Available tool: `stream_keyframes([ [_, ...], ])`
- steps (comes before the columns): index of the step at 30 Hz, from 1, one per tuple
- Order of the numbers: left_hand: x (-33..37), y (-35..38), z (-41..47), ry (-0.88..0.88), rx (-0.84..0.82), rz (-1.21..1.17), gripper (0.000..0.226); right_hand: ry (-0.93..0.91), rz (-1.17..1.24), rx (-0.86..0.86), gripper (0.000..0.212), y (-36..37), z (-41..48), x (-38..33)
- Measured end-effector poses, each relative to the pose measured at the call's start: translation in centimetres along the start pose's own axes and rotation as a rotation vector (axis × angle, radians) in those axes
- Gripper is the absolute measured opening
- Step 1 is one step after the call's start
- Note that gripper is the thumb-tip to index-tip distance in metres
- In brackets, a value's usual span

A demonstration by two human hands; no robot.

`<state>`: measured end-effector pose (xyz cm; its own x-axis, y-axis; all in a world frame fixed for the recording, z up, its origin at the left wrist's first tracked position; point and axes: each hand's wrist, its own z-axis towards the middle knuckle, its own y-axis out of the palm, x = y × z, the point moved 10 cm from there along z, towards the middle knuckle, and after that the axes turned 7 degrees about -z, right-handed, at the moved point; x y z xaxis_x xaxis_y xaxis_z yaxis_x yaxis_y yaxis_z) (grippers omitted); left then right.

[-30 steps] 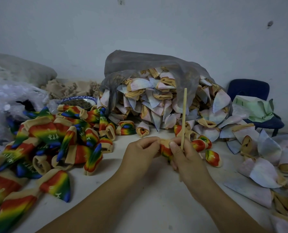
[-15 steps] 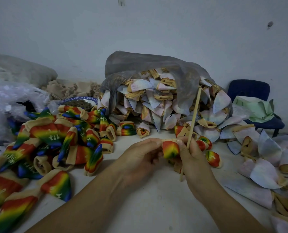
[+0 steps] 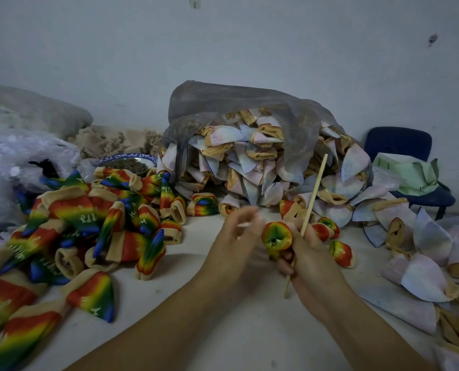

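A small rainbow fabric piece (image 3: 276,235), partly turned so its bunched middle faces me, is held above the white table (image 3: 223,330). My right hand (image 3: 314,255) grips it from the right and also holds a thin wooden stick (image 3: 312,199), which slants up and to the right. My left hand (image 3: 237,234) is blurred by motion, and its curled fingertips pinch the piece's left edge.
A heap of finished rainbow cones (image 3: 84,223) lies at left. A grey plastic bag (image 3: 249,113) spills pale inside-out cones (image 3: 249,167) behind my hands, with more (image 3: 421,279) at right. A blue-rimmed bowl (image 3: 126,163) and a blue chair (image 3: 399,145) stand at the back.
The rainbow piece has been turned further out and now shows a round, puckered face. The stick has tilted to the right and slid lower through my right hand.
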<state>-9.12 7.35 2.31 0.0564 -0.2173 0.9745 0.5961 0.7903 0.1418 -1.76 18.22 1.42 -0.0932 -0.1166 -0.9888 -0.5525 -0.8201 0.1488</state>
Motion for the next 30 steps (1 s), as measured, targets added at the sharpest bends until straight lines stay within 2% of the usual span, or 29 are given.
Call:
stream_keyframes([
  [2, 2.4, 1.7, -0.7, 0.24, -0.145, 0.27, 0.058, 0.031, 0.006, -0.014, 0.017, 0.0, -0.2, 0.2],
  [4, 3.0, 3.2, -1.5, 0.382, -0.24, 0.436, 0.065, 0.052, 0.048, -0.086, 0.018, 0.6, -0.4, 0.4],
  [6, 3.4, 3.5, -2.0, 0.47, -0.233, 0.455, 0.055, 0.104, 0.054, -0.129, 0.02, 1.2, -0.7, 0.9],
  [8, 3.8, 2.5, -1.6, 0.484, -0.121, 0.41, 0.032, 0.149, -0.027, -0.188, 0.02, 2.1, -1.3, 1.5],
  [10, 3.1, 0.5, -0.7, 0.334, 0.02, 0.25, 0.01, 0.133, -0.178, -0.268, 0.02, 3.1, -1.9, 1.9],
  [11, 2.1, -0.7, -0.2, 0.223, 0.092, 0.119, 0.014, 0.105, -0.251, -0.281, 0.022, 3.2, -2.0, 1.9],
  [12, 1.0, -1.8, 0.2, 0.121, 0.167, -0.018, 0.029, 0.073, -0.311, -0.266, 0.027, 2.9, -1.9, 1.6],
  [14, -1.4, -3.7, 1.0, -0.079, 0.27, -0.381, 0.045, 0.029, -0.376, -0.188, 0.038, 1.7, -1.3, 0.8],
  [16, -3.0, -4.1, 1.4, -0.236, 0.276, -0.77, 0.041, -0.049, -0.504, -0.135, 0.042, 0.5, -0.9, -0.3],
  [18, -3.7, -4.1, 1.6, -0.313, 0.243, -0.964, 0.042, -0.155, -0.769, -0.149, 0.039, 0.2, -1.0, -0.9],
  [21, -4.4, -4.3, 2.1, -0.33, 0.229, -1.039, 0.053, -0.283, -1.129, -0.241, 0.038, 1.0, -1.6, -0.9],
  [24, -4.6, -4.5, 2.3, -0.338, 0.237, -1.049, 0.059, -0.399, -1.334, -0.233, 0.038, 1.8, -1.8, -1.2],
  [27, -4.6, -4.6, 2.5, -0.32, 0.232, -1.077, 0.054, -0.43, -1.465, -0.181, 0.035, 1.8, -1.8, -1.5],
  [30, -4.2, -4.1, 2.4, -0.302, 0.193, -1.069, 0.038, -0.389, -1.47, -0.139, 0.033, 1.4, -1.6, -1.5],
])
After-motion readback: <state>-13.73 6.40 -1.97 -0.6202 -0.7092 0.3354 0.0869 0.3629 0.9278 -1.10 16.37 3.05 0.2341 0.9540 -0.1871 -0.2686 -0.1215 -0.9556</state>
